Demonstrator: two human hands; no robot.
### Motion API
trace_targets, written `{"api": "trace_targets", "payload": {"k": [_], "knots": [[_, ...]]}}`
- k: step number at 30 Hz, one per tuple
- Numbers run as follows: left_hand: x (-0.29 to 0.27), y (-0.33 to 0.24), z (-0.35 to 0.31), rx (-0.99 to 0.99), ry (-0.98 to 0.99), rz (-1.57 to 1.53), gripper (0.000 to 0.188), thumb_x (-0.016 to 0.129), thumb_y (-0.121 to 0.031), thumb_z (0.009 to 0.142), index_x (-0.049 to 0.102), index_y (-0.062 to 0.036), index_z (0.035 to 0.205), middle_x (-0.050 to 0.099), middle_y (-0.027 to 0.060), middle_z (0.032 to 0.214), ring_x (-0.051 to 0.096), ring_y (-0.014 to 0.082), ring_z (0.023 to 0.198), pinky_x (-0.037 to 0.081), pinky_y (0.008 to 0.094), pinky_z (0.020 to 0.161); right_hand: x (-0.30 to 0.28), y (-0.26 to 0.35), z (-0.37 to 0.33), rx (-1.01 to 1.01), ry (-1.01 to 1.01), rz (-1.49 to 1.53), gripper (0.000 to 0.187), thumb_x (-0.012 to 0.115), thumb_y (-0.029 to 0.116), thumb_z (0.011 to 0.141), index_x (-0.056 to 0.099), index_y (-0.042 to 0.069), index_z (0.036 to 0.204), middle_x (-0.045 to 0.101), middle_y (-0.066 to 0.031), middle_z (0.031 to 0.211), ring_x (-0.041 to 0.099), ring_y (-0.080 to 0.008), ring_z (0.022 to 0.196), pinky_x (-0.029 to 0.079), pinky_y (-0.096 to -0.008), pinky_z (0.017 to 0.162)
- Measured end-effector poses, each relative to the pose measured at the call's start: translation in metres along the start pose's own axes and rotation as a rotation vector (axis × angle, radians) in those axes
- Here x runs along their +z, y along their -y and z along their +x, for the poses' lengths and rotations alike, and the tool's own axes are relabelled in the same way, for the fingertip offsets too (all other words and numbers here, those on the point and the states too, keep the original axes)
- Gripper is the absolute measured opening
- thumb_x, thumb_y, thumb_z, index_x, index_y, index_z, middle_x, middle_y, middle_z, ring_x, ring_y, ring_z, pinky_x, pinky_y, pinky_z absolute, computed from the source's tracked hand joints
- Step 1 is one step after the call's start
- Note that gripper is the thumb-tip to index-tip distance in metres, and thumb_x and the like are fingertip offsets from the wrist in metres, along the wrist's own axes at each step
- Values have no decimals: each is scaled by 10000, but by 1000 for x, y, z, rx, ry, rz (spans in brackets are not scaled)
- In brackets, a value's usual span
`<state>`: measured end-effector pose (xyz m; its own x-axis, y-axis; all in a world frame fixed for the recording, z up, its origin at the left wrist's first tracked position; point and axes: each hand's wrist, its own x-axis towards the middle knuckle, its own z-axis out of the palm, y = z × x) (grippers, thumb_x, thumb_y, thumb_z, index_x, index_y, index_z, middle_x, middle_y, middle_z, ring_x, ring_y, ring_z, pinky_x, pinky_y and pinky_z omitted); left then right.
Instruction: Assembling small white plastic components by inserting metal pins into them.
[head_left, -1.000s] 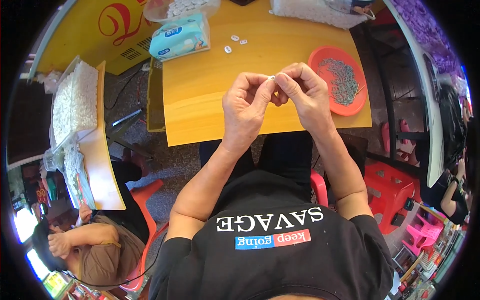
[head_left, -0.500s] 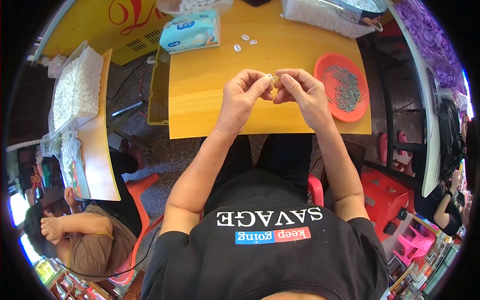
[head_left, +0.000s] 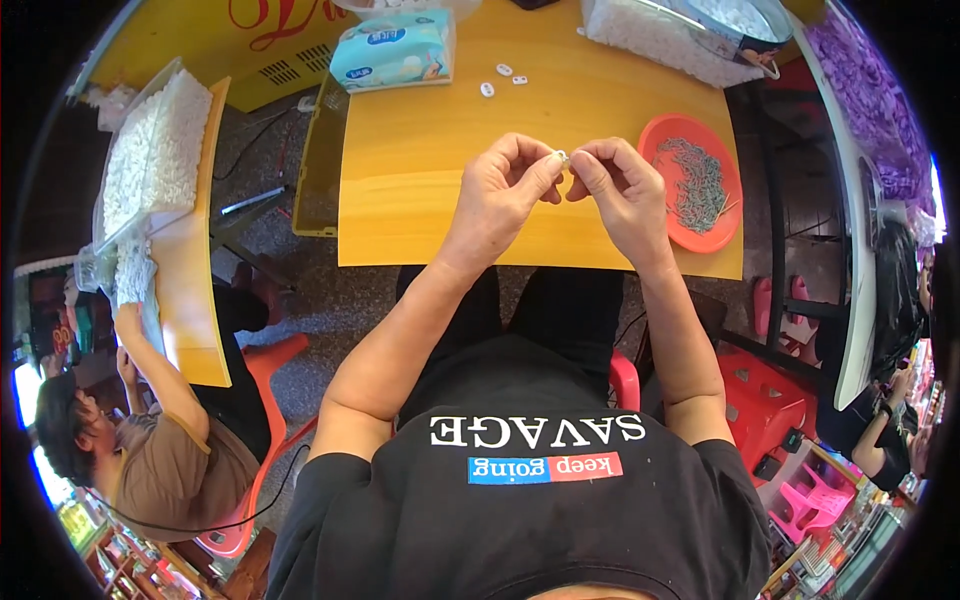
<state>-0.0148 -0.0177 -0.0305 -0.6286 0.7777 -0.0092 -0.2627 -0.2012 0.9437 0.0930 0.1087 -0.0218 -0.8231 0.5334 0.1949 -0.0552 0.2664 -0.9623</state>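
Observation:
Over the yellow table (head_left: 420, 230), my left hand (head_left: 505, 190) pinches a small white piece (head_left: 562, 156) between thumb and fingertips. My right hand (head_left: 625, 195) meets it there, its thumb and forefinger closed right against the piece. Whatever those right fingers grip is too small and covered to name. Right of my right hand lies a red plate (head_left: 702, 242) with a heap of small thin grey metal pieces (head_left: 697, 190) and a pale stick at its edge. Farther off, three small white pieces (head_left: 487, 89) with dark marks lie on the tabletop.
A blue tissue pack (head_left: 400, 48) stands at the far left of the table. Tubs of white pieces (head_left: 665, 40) stand at the far right. On a side table to the left is a clear bin (head_left: 150, 150) of white parts, where another person (head_left: 180, 460) sits.
My hands have shifted slightly right, and the fingertips are closer together around the white piece. The person at left has lowered an arm from the head and reaches to the white parts.

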Motion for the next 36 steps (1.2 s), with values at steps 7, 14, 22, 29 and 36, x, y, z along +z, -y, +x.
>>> {"api": "trace_targets", "payload": {"k": [7, 14, 22, 29, 36], "knots": [[4, -6, -4, 2, -15, 57, 152, 643, -136, 938, 608, 11, 942, 627, 42, 814, 604, 96, 720, 496, 238, 687, -2, 3, 1, 35, 10, 91, 132, 620, 89, 944, 624, -42, 925, 643, -58, 788, 649, -119, 681, 522, -236, 618], [-1, -7, -2, 28, 3, 163, 144, 644, -121, 936, 607, 18, 933, 634, 47, 814, 604, 92, 714, 496, 230, 656, -4, 1, 6, 89, 81, 154, 133, 616, 83, 946, 620, -49, 930, 644, -66, 807, 669, -132, 712, 541, -244, 641], [-9, 10, 3, 57, 6, 293, 131, 630, -106, 941, 605, 22, 929, 635, 37, 801, 605, 84, 709, 498, 230, 648, -2, -8, 9, 128, 146, 164, 145, 609, 89, 952, 612, -54, 929, 627, -55, 808, 671, -129, 728, 568, -254, 653], [-8, 25, 13, -57, -16, 50, 133, 638, -120, 938, 618, 12, 937, 641, 45, 814, 620, 105, 712, 504, 236, 682, -5, -30, 10, 338, 108, 272, 215, 583, 152, 978, 606, -62, 965, 627, -64, 823, 658, -132, 714, 590, -278, 655], [-15, 18, 13, -98, -26, -41, 142, 646, -133, 934, 625, 5, 960, 650, 66, 819, 624, 128, 710, 506, 256, 697, -6, -27, 16, 232, 26, 236, 228, 617, 171, 960, 630, -50, 1014, 655, -64, 810, 660, -123, 717, 567, -263, 663]]}}
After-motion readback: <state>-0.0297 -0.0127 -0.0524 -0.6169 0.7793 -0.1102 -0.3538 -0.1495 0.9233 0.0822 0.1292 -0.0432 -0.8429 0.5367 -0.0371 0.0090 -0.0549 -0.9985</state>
